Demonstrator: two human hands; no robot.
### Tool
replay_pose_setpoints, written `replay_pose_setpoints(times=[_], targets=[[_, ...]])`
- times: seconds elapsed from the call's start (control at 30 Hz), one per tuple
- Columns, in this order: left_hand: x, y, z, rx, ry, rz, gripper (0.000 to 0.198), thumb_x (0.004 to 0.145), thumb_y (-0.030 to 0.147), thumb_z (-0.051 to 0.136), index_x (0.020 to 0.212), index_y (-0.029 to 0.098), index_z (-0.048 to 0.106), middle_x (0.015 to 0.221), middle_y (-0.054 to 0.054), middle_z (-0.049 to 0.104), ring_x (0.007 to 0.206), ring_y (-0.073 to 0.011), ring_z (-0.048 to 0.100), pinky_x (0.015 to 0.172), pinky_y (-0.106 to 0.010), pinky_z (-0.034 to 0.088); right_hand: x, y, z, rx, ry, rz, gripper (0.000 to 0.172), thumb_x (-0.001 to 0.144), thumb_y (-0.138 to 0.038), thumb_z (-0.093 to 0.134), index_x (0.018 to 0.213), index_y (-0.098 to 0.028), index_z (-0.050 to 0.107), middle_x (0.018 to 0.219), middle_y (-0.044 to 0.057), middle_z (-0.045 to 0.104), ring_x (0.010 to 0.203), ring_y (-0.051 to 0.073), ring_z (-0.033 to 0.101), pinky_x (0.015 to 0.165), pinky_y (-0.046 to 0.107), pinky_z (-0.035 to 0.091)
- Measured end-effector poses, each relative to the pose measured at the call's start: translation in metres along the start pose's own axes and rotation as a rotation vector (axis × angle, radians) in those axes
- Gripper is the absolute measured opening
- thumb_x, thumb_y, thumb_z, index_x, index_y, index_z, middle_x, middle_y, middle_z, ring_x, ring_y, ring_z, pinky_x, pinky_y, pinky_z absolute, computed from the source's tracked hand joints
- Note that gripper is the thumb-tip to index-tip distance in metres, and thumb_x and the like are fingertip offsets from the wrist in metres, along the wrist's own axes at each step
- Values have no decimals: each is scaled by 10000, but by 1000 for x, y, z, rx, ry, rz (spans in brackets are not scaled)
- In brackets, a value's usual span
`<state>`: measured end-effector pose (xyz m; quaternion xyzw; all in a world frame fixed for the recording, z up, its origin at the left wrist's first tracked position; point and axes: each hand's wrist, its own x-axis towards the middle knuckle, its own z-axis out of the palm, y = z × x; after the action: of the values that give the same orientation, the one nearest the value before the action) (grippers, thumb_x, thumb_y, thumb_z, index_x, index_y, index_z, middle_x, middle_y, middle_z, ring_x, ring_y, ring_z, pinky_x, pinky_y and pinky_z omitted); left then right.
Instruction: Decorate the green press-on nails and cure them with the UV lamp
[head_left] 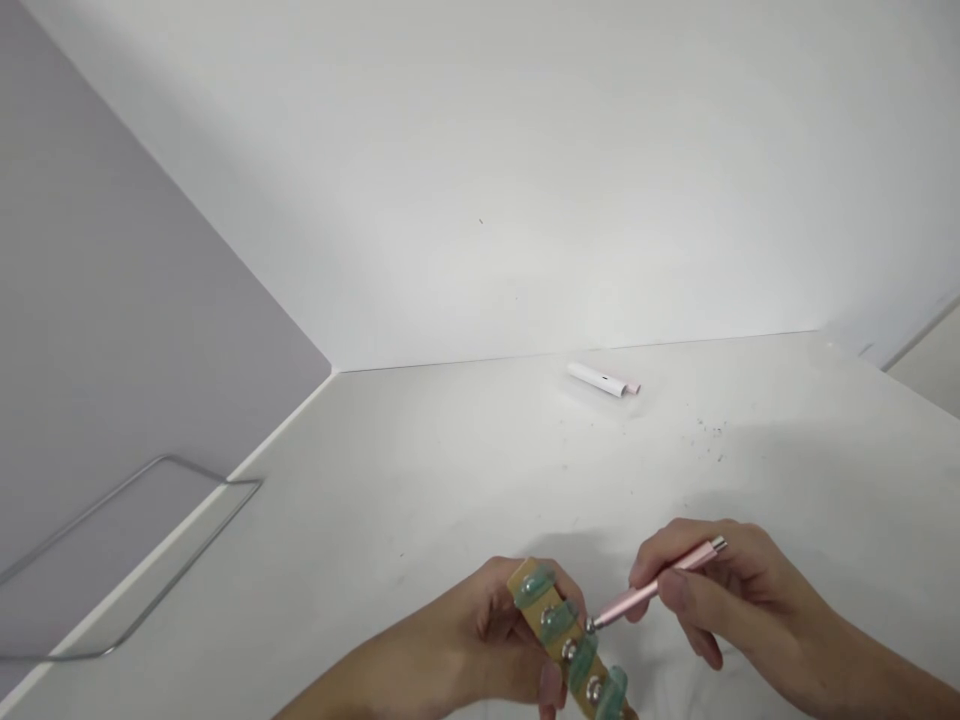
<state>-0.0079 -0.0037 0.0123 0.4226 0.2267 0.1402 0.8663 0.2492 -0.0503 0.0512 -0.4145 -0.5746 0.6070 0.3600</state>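
Observation:
My left hand (pixel 480 645) is closed around a yellowish, wood-like strip (pixel 534 612) near the bottom of the head view. Several translucent green nail tips (pixel 559 622) sit in a row along the strip, with shiny round metal mounts between them and it. A slim pink pen-shaped tool (pixel 626 602) lies pinched between the thumb and fingers of my right hand (pixel 739 590). The tool's silver end (pixel 591 626) is at the edge of the strip, beside the middle tips. Whether it touches them I cannot tell.
On the white table (pixel 420 450), near the back wall, lies a white tube-like piece (pixel 596 379) with a pink end, perhaps on something clear. Small dark specks (pixel 709 432) are scattered to its right. A bent metal wire frame (pixel 187 565) reaches over the left table edge.

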Motion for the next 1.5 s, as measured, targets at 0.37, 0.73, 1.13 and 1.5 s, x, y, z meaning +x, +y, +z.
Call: replay_pose_setpoints(times=[0.37,0.73,1.13,1.5], targets=[[1,0,0,4,11,3,274,804,265,878,990,150,711,740,-53,676,699,-137,636,700,-262,566,0,-1,1,-8,13,-2,197,988,-299,583,920,-211,746,742,6,674,523,83,439,496,206,384],[0,8,4,39,26,-19,345,787,355,893,993,139,721,759,-73,690,708,-136,638,686,-225,537,-1,-5,2,-10,-64,-45,236,1010,-378,577,958,-226,750,870,48,751,559,90,454,513,196,416],[2,4,4,32,17,-18,309,797,335,882,972,145,715,754,-65,680,709,-144,640,706,-255,552,-4,-4,1,-89,-112,-70,249,992,-414,587,997,-242,768,720,24,642,581,135,501,523,240,452],[-3,10,1,56,39,52,313,780,299,862,994,131,706,741,-48,630,685,-156,624,678,-283,566,1,3,-3,72,203,-30,332,970,-442,608,761,-194,678,578,-32,548,483,110,443,532,282,417]])
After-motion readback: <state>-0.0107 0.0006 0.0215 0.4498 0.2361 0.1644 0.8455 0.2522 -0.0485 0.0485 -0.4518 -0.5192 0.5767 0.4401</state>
